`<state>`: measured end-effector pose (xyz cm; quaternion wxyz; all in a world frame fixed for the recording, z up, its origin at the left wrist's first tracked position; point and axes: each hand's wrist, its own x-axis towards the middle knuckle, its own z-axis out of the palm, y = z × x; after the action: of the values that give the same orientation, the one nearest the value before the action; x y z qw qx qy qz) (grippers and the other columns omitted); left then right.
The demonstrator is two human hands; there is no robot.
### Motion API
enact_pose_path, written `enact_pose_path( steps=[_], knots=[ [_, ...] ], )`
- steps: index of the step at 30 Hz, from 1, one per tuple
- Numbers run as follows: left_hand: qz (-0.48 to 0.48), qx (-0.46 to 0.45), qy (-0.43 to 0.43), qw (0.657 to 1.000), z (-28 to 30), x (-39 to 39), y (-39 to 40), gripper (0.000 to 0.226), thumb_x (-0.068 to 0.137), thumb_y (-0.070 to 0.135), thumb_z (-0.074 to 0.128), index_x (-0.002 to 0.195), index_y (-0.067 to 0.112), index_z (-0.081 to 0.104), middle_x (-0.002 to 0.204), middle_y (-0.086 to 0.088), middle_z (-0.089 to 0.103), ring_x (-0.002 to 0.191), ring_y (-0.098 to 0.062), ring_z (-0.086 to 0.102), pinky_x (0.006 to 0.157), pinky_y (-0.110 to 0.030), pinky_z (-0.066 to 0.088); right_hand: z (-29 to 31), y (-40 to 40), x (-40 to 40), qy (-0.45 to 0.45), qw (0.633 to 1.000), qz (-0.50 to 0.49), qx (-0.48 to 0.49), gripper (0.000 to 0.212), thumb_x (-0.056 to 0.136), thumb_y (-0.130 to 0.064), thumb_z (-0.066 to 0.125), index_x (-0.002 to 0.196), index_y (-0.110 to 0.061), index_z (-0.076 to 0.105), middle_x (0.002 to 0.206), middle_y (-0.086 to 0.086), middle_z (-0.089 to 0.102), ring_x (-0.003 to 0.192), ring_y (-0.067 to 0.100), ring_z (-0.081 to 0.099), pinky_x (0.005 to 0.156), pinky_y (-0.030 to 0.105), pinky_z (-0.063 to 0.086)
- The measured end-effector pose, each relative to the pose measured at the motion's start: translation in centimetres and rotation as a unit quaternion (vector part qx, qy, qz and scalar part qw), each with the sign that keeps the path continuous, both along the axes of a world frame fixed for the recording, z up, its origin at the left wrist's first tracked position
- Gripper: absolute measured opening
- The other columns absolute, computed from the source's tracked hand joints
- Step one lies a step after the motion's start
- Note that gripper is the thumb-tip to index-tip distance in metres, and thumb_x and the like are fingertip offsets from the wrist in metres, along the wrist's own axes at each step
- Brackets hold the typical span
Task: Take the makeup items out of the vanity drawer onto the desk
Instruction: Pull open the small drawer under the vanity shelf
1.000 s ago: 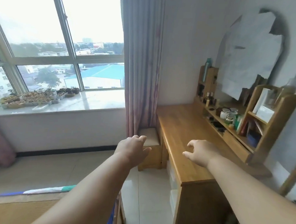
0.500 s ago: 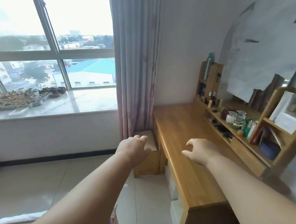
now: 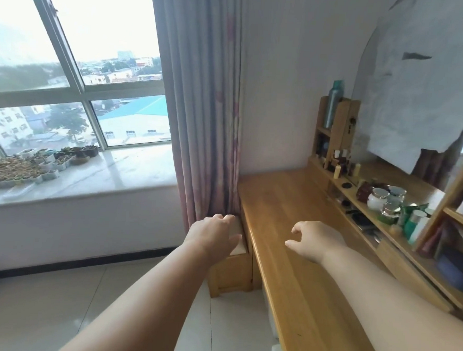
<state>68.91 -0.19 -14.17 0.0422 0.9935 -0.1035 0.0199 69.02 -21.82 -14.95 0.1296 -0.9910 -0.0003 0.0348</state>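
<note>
My right hand (image 3: 315, 240) hovers loosely spread and empty over the bare desk (image 3: 285, 205); my left hand (image 3: 212, 234) is likewise open. The drawer isn't visible from here, so groping blind could knock the jars (image 3: 384, 200) at far right.

Two bare arms reach out. The left hand (image 3: 213, 234) is over a stool (image 3: 232, 269). The right hand (image 3: 314, 240) is above the wooden worktop (image 3: 285, 205), holding nothing.

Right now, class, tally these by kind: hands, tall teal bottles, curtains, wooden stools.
Hands: 2 (left hand, right hand)
Tall teal bottle: 1
Curtain: 1
Wooden stool: 1
Total: 5
</note>
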Motion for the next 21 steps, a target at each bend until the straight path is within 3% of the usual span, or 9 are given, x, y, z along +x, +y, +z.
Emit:
enact_pose_path(
  steps=[5, 15, 21],
  knots=[
    [-0.021, 0.002, 0.007, 1.0, -0.2, 5.0, -0.1, 0.047, 0.091, 0.045, 0.041, 0.13, 0.019, 0.04, 0.123, -0.007, 0.055, 0.11, -0.028, 0.053, 0.086, -0.04, 0.046, -0.2, -0.2, 3.9, 0.001, 1.0, -0.025, -0.003, 0.043, 0.088, -0.046, 0.052, 0.126, -0.024, 0.051, 0.123, 0.0, 0.061, 0.105, 0.02, 0.06, 0.076, 0.029, 0.047],
    [-0.121, 0.007, 0.017, 0.993, -2.2, 17.4, 1.9, 0.049, 0.091, 0.046, 0.042, 0.131, 0.017, 0.038, 0.122, -0.007, 0.054, 0.107, -0.029, 0.054, 0.086, -0.041, 0.047, -0.9, 1.8, 12.0, 0.006, 0.992, -0.128, -0.022, 0.044, 0.088, -0.049, 0.05, 0.125, -0.026, 0.05, 0.117, -0.003, 0.064, 0.101, 0.018, 0.061, 0.073, 0.028, 0.049],
    [-0.174, 0.011, 0.048, 0.984, -3.2, 22.5, -0.1, 0.051, 0.089, 0.045, 0.044, 0.132, 0.018, 0.037, 0.123, -0.007, 0.054, 0.109, -0.029, 0.054, 0.087, -0.04, 0.047, -1.7, -0.1, 12.9, 0.03, 0.978, -0.206, -0.032, 0.044, 0.088, -0.049, 0.05, 0.127, -0.026, 0.05, 0.116, -0.003, 0.063, 0.099, 0.017, 0.061, 0.069, 0.027, 0.048]
  ],
)
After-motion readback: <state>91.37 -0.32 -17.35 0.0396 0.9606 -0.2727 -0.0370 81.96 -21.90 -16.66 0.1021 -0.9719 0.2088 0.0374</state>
